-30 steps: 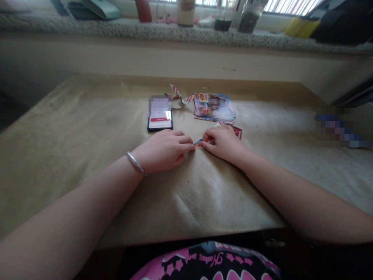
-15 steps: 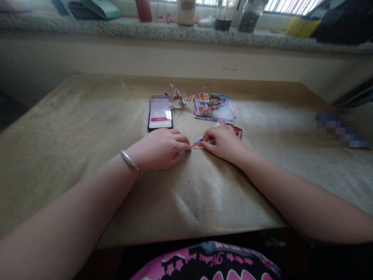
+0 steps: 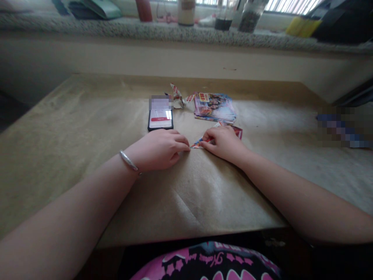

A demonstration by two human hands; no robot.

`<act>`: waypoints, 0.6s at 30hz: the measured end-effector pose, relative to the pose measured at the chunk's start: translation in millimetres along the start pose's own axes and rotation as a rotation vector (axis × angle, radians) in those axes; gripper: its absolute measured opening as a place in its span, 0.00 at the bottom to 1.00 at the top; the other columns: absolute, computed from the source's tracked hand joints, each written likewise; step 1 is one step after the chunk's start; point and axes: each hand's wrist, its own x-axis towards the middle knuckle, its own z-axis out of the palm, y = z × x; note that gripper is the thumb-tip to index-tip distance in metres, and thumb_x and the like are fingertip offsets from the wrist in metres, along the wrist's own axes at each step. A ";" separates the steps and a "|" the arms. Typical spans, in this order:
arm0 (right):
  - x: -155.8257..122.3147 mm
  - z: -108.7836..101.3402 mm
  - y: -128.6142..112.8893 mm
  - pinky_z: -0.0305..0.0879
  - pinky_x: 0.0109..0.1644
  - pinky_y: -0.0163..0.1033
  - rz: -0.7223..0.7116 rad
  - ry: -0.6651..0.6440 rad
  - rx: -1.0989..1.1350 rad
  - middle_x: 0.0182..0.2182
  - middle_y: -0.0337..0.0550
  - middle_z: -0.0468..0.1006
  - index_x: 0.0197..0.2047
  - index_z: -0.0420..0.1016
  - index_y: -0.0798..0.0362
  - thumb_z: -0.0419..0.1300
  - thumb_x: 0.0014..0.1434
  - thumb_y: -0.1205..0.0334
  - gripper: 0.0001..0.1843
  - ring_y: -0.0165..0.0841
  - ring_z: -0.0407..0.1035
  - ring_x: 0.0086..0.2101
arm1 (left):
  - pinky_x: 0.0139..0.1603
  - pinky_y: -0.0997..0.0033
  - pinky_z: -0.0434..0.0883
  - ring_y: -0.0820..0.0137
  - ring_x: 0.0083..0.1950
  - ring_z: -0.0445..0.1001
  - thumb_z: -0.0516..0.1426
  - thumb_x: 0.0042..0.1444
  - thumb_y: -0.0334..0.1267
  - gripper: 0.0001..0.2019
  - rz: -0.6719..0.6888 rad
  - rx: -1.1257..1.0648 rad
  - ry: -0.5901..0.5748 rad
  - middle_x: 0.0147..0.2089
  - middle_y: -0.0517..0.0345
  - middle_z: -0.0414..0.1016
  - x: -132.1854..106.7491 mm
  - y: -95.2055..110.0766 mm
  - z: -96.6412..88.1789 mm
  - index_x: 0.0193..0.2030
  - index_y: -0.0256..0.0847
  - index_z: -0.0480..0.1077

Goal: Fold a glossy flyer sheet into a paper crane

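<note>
"What's in front of you, biggest first?"

"A broad table under a pale gold, cloth-like cover (image 3: 87, 163) fills the middle of the frame. Above centre, slightly right, lies a stack of glossy, colourful printed sheets (image 3: 215, 108). Left of it is a black-edged phone with a lit screen (image 3: 160, 119), and between them a crumpled white-and-red wrapper (image 3: 180, 100). Smallest is a pointed, apparently folded piece of red, white and blue printed paper (image 3: 197, 143), just right of the frame's centre, below the stack and mostly under my fingers."

"And your hands?"

"My right hand (image 3: 225, 144) is nearly closed, thumb and bent fingers holding the paper against the table. My left hand (image 3: 163, 149) is half curled, fingertips at the paper's left tip; I can't tell whether they pinch or only press."

"What could go wrong?"

"If my right grip slackened, I'd expect the layers to slip out of line. Too hard a tug could tear that thin point. My left knuckles are also close to the phone, so a careless move might nudge it."

"Anything different from a second ago?"

"My left hand has shifted slightly left, so more of the tip shows. My right hand, the phone and the stack look unmoved."
</note>
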 end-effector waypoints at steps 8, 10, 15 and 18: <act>-0.7 1.0 1.4 0.56 0.50 0.47 -0.004 0.007 0.000 0.33 0.43 0.81 0.30 0.75 0.51 0.61 0.57 0.56 0.09 0.39 0.71 0.38 | 0.49 0.67 0.73 0.66 0.48 0.76 0.51 0.59 0.31 0.15 -0.029 0.021 0.019 0.49 0.55 0.78 -2.6 -0.9 4.3 0.47 0.41 0.76; 0.0 1.5 0.8 0.57 0.48 0.46 0.001 0.010 0.007 0.32 0.43 0.81 0.30 0.75 0.52 0.61 0.57 0.56 0.09 0.38 0.71 0.37 | 0.48 0.66 0.73 0.66 0.47 0.76 0.50 0.60 0.32 0.15 -0.029 0.032 0.058 0.50 0.53 0.78 -1.6 -1.4 7.5 0.49 0.40 0.75; 4.3 4.3 -3.1 0.57 0.46 0.44 0.000 0.021 0.035 0.31 0.43 0.81 0.30 0.75 0.52 0.61 0.58 0.56 0.10 0.37 0.71 0.35 | 0.50 0.66 0.73 0.65 0.50 0.74 0.50 0.62 0.33 0.17 0.024 0.039 0.091 0.53 0.54 0.77 -0.7 -4.8 12.2 0.55 0.43 0.72; 5.3 5.6 -3.8 0.58 0.44 0.43 -0.018 0.030 0.049 0.31 0.44 0.80 0.30 0.75 0.53 0.60 0.59 0.58 0.09 0.37 0.70 0.34 | 0.50 0.67 0.72 0.66 0.50 0.74 0.50 0.63 0.33 0.17 0.042 0.051 0.089 0.52 0.54 0.77 -0.7 -5.2 12.1 0.54 0.42 0.73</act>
